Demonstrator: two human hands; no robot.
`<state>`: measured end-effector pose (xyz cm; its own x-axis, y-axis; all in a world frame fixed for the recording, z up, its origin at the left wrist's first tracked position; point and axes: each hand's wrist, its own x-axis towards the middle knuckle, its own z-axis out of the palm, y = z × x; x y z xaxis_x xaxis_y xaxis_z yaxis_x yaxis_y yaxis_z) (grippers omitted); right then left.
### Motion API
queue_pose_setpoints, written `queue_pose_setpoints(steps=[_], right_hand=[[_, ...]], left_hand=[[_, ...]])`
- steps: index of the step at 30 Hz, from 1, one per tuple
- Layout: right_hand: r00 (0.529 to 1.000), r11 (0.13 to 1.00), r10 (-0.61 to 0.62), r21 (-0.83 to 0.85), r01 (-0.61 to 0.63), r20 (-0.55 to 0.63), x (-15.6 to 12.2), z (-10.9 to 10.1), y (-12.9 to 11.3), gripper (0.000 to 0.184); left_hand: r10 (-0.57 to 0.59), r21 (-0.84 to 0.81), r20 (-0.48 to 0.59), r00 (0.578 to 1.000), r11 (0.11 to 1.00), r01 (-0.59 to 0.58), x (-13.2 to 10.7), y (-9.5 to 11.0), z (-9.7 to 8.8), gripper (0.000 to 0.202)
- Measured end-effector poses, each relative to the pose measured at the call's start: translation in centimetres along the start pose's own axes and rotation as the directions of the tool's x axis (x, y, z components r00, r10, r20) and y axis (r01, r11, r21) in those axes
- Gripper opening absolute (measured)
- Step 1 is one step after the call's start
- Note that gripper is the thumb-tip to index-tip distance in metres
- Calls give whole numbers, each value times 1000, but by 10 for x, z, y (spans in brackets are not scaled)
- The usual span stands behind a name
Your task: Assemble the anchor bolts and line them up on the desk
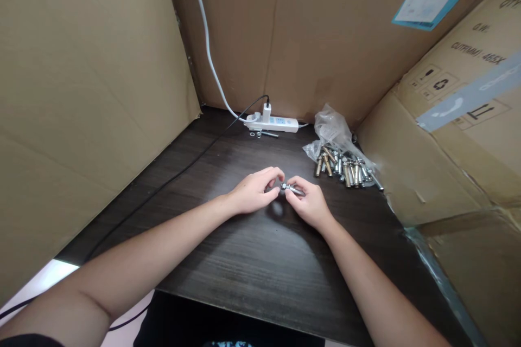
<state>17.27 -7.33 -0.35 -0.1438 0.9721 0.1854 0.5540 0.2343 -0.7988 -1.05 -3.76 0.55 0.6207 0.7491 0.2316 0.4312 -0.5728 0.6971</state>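
My right hand (309, 203) is closed around the shaft of a silver metal bolt (291, 189), held just above the dark wooden table (252, 265). My left hand (256, 190) pinches the bolt's left end, where a small nut or washer sits; its fingers are curled together. Both hands meet at the middle of the table. A pile of similar bolts (345, 169) lies to the right, spilling from a clear plastic bag (331, 127).
Cardboard walls and boxes (448, 135) enclose the table on the left, back and right. A white power strip (272, 123) with a plugged charger and cables lies at the back, and a loose bolt (266, 133) rests in front of it.
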Motion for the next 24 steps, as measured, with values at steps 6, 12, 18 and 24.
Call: queue_pose_setpoints(steps=[6, 12, 18, 24], right_hand=[[1000, 1000, 3, 12, -3, 17, 0, 1, 2, 14], [1000, 1000, 2, 5, -2, 18, -1, 0, 0, 16], [1000, 1000, 10, 7, -10, 17, -1, 0, -1, 14], [994, 997, -15, 76, 7, 106, -4, 0, 1, 14]], left_hand=[[55, -29, 36, 998, 998, -54, -1, 2, 0, 19], [20, -35, 68, 998, 999, -17, -1, 2, 1, 17], [-33, -15, 106, 994, 999, 35, 0, 3, 0, 18], [-5, 78, 158, 987, 997, -8, 2, 1, 1, 31]])
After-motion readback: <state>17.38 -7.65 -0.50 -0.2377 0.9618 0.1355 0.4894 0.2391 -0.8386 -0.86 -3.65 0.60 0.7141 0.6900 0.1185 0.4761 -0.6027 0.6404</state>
